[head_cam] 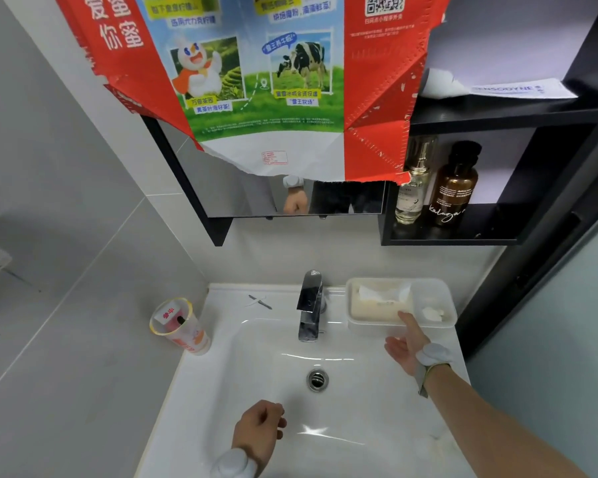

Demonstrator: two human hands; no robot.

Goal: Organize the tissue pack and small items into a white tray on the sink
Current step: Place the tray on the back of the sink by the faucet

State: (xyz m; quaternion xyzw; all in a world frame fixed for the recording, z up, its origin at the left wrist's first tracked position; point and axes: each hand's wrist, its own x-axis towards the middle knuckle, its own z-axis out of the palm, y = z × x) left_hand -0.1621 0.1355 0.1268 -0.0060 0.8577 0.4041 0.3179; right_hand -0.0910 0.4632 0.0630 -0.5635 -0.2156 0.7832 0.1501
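Curled loosely and holding nothing, the fingers (277,420) of the left hand (258,429) hover over the near rim of the sink (242,381); the right hand (406,346), fingers spread and palm open, has one fingertip touching the front edge of the white tray (442,324) on the back right corner. One tissue pack (377,303) fills its left compartment, one small white item (433,313) its right. One tap (310,305), one plastic cup (180,326) and one pair of tweezers (261,301) stand left of the tray
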